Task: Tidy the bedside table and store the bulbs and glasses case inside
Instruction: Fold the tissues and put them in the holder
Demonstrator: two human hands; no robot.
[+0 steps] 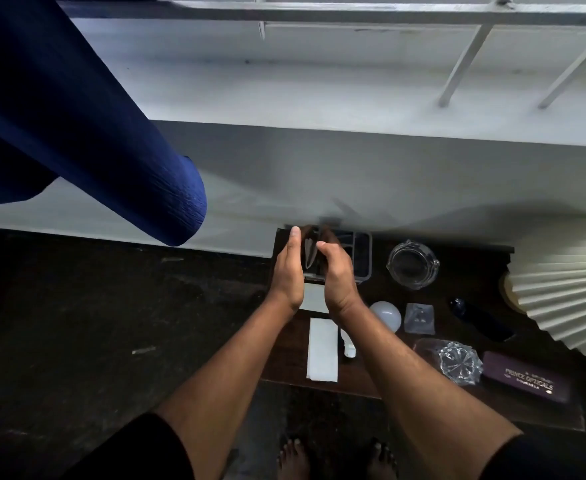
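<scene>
**Both hands on a dark thing at the back of the table**

While I watched from the head camera, the left hand (288,271) and the right hand (338,271) stood close together at the far left of the table (284,372), palms facing each other, pressing a thin dark thing (310,252) between them. It was blurred, and I could not tell what it was. The left fingers were straight and together; the right fingers curled round the thing's far side. Just behind and to the right of the hands stood a wire basket (362,258), partly hidden by them.

One bulb (386,315) lay near the right wrist, on the tabletop. A second bulb (348,346) lay beside it, mostly hidden under the right forearm, its base showing. Left of that lay a white paper (322,349). The glasses case (526,377) rested at the near right of the table, shut, well apart from the hands.

Between the bulbs and the case sat a cut-glass ashtray (461,363); a round glass ashtray (412,265) stood farther back, beside the basket. A small clear packet (419,318) lay just right of the first bulb. A pleated lampshade (568,289) filled the right edge, and a blue curtain (87,133) hung at the left.
</scene>
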